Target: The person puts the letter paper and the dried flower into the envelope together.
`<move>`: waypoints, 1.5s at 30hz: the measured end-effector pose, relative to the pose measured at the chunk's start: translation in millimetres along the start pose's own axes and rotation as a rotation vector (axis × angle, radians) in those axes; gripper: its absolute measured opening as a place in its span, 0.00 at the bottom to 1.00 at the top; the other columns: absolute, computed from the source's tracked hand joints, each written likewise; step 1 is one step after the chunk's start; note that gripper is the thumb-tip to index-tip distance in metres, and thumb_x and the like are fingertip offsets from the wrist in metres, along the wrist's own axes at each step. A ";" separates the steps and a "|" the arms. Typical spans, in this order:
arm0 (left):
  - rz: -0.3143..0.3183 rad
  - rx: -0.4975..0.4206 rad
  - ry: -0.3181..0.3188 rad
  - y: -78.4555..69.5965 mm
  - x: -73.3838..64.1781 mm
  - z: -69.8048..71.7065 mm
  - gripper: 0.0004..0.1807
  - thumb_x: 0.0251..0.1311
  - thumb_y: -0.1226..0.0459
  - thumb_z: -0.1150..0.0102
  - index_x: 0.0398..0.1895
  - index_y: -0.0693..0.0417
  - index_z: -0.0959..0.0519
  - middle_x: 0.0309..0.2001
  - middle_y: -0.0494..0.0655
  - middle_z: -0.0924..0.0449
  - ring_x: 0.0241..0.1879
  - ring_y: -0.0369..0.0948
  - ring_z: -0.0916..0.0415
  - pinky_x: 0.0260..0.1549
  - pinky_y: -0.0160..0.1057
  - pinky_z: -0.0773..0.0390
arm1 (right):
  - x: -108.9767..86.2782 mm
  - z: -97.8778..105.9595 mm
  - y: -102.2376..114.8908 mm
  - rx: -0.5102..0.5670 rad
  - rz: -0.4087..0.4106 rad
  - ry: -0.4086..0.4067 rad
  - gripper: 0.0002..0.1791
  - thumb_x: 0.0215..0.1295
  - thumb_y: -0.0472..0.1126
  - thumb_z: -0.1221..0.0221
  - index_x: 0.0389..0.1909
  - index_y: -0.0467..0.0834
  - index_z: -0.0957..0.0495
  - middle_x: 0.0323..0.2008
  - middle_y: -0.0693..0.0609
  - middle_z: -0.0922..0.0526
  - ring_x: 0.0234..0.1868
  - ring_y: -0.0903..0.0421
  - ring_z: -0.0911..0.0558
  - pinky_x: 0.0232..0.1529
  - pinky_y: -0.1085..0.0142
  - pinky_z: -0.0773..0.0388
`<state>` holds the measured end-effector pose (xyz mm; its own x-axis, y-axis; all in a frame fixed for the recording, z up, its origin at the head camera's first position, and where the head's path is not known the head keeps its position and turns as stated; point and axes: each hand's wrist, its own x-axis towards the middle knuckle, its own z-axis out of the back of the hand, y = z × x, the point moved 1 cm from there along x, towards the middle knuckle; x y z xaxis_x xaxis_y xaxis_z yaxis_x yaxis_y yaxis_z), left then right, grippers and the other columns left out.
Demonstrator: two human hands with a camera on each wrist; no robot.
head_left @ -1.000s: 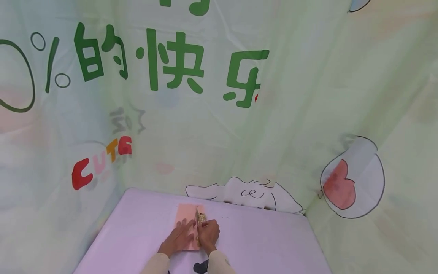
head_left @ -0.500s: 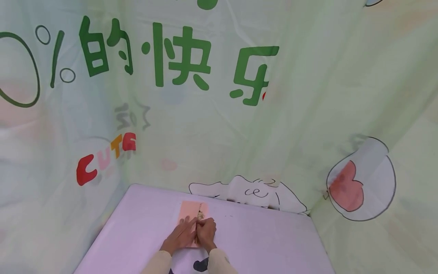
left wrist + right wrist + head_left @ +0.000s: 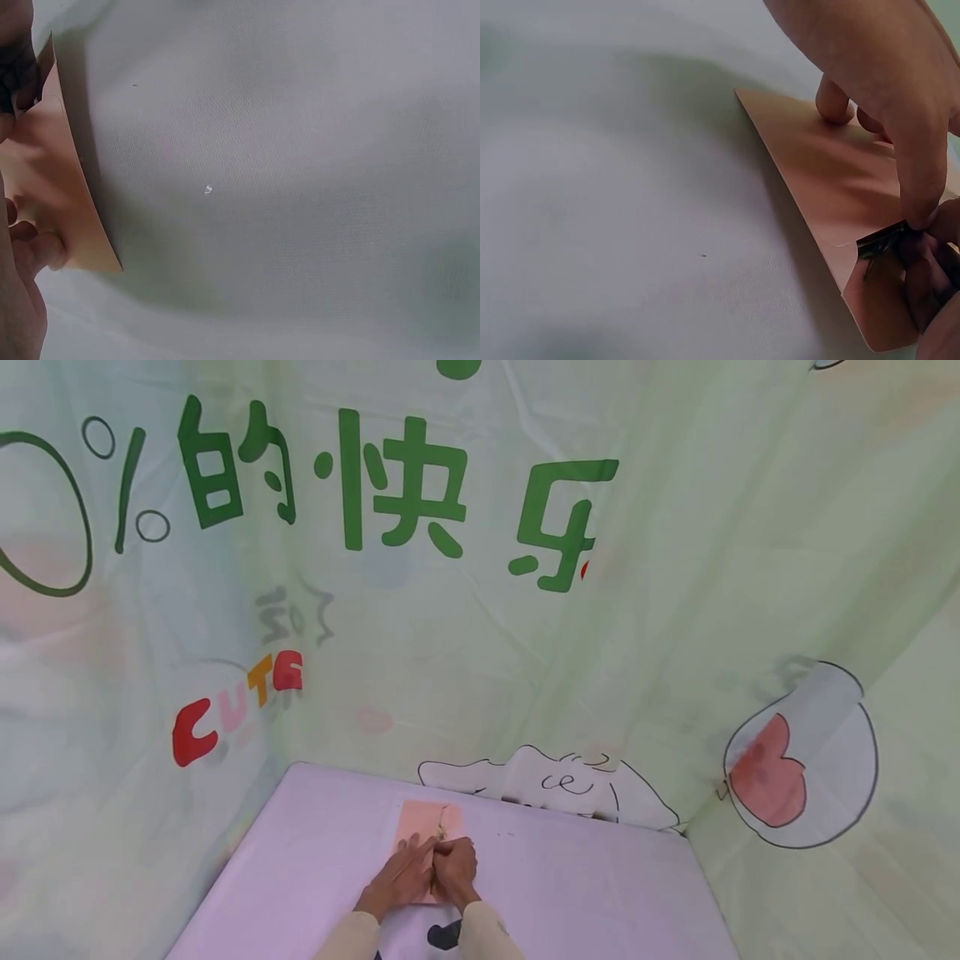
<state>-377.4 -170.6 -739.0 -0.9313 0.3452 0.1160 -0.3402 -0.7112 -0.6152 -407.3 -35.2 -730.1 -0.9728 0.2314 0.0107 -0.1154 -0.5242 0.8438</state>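
A salmon-pink paper envelope (image 3: 417, 821) lies on the table, its open edge along the right side. My left hand (image 3: 405, 870) rests flat across it, fingers extended and fingertips pressing the paper. Close against that hand, my right hand (image 3: 454, 867) has curled fingers and pinches a dark, glossy flat item (image 3: 883, 240) at the envelope's mouth. A small gold-patterned bit of it shows above the right hand in the head view. Its lower part is hidden by the fingers. In the left wrist view, the envelope (image 3: 56, 176) has one edge lifted slightly from the table.
The table (image 3: 585, 885) has a pale lilac cover with a dark printed mark (image 3: 444, 935) near the front. Printed fabric curtains (image 3: 450, 652) enclose the back and sides. A tiny white scrap (image 3: 208, 189) lies on the cover.
Less of the gold-patterned item shows at the envelope's mouth than a second ago. My right hand has closed in on the left hand. The head view has shifted slightly.
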 end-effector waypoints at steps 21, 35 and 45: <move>0.097 -0.020 0.028 -13.8 -5.4 7.9 0.29 0.83 0.51 0.51 0.82 0.47 0.32 0.80 0.75 0.36 0.78 0.77 0.39 0.71 0.78 0.33 | 17.7 -9.5 -34.8 0.013 0.042 0.138 0.06 0.63 0.37 0.30 0.35 0.44 0.05 0.31 0.48 0.07 0.29 0.54 0.17 0.30 0.63 0.22; 0.031 0.055 0.015 -7.0 5.4 -2.1 0.28 0.78 0.58 0.42 0.78 0.51 0.29 0.75 0.77 0.31 0.69 0.77 0.27 0.63 0.74 0.22 | 48.1 -27.1 -80.4 0.039 0.136 0.174 0.07 0.59 0.32 0.31 0.32 0.43 0.05 0.27 0.53 0.09 0.28 0.59 0.20 0.25 0.68 0.25; -0.012 0.180 -0.048 7.7 4.4 8.3 0.26 0.73 0.61 0.35 0.72 0.48 0.28 0.68 0.77 0.27 0.55 0.71 0.20 0.42 0.71 0.14 | 17.0 53.4 -2.4 -0.101 0.136 0.098 0.05 0.67 0.33 0.29 0.41 0.37 0.08 0.34 0.46 0.10 0.34 0.54 0.16 0.38 0.58 0.15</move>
<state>-385.2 -179.7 -736.7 -0.9308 0.3274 0.1622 -0.3648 -0.8071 -0.4643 -412.9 13.8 -703.3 -0.9951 0.0744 0.0646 0.0039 -0.6257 0.7801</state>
